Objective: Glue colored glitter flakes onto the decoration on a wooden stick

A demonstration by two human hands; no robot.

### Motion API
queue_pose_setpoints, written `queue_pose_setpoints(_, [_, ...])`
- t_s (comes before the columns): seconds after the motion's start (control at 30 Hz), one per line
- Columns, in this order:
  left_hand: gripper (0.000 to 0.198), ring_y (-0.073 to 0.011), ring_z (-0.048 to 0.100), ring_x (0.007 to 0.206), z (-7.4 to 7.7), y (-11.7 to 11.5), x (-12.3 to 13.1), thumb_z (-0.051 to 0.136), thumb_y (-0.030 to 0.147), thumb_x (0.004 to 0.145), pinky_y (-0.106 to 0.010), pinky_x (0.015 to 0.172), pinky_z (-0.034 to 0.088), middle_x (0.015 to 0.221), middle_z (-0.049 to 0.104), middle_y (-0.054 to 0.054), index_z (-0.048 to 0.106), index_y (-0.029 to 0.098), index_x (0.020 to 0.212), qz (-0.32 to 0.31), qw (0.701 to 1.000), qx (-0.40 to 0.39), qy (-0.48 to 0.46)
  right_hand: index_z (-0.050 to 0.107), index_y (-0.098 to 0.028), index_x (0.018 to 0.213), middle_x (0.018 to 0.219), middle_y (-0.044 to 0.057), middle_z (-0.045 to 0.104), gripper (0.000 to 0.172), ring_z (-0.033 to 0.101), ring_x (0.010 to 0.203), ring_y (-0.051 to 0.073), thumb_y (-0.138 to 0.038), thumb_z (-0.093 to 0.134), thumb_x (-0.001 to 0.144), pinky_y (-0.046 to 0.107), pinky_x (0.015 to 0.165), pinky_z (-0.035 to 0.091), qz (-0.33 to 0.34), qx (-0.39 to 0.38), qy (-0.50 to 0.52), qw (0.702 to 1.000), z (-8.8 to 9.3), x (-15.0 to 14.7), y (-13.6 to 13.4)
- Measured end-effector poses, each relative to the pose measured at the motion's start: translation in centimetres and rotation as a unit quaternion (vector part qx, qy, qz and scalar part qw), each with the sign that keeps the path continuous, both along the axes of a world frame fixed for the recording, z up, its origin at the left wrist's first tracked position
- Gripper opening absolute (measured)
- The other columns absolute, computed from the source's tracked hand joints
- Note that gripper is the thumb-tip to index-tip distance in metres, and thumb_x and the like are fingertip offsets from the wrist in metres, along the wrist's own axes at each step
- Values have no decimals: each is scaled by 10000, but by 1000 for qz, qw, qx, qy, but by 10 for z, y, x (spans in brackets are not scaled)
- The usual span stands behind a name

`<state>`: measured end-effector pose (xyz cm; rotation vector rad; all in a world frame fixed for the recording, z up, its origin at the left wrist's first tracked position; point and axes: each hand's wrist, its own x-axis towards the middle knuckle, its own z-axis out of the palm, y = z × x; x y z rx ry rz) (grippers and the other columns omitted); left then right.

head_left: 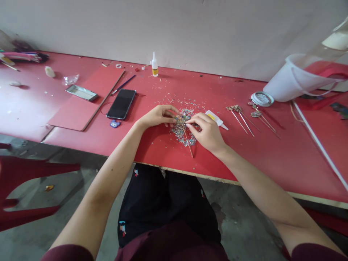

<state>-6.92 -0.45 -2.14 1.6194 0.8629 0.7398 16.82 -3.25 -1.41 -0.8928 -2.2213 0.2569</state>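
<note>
A thin stick [188, 140] with a decorated top slants over a pile of small shiny chips [181, 135] on the red table. My left hand [160, 116] is at the stick's top from the left, fingers curled round the decorated end. From the right, my right hand [204, 129] pinches at the same top with thumb and forefinger; what lies between the fingertips is too small to make out. A white glue bottle [214, 117] lies on its side just behind my right hand. Several decorated sticks [241, 117] rest further right.
Behind stands another glue bottle [154, 66]. To the left are a phone [121, 104], a brush [123, 85], a pink board [78, 112] and a small tray [81, 93]. A white bucket [288, 79] and round container [262, 98] are at the right; a red stool [32, 174] is lower left.
</note>
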Motion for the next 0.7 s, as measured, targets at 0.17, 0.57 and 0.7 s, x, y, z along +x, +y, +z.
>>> queue_pose_setpoints(0.17, [394, -128, 690, 705, 0, 0, 0, 710, 275, 803, -206, 609, 535, 885, 726, -92, 594, 112, 1142, 0, 1000, -6, 1, 653, -225, 899, 894, 59, 637, 122, 612, 889, 210, -223, 533, 916, 383, 802, 505, -2, 3, 2, 1000, 0, 0, 0])
queue_pose_setpoints(0.57, [382, -128, 686, 689, 1, -1, 1, 714, 256, 796, -209, 599, 534, 872, 725, -88, 596, 107, 1127, 7, 1000, -8, -2, 652, -225, 894, 893, 57, 633, 115, 611, 880, 206, -229, 539, 915, 381, 795, 507, 5, -5, 16, 1000, 1, 0, -2])
queue_pose_setpoints(0.7, [379, -126, 687, 704, 1, 0, 1, 711, 259, 800, -208, 600, 534, 909, 722, -95, 596, 108, 1127, 8, 1000, -7, -2, 653, -235, 935, 919, 53, 630, 100, 608, 896, 200, -230, 555, 909, 376, 797, 510, 68, -21, 11, 997, 5, 0, -8])
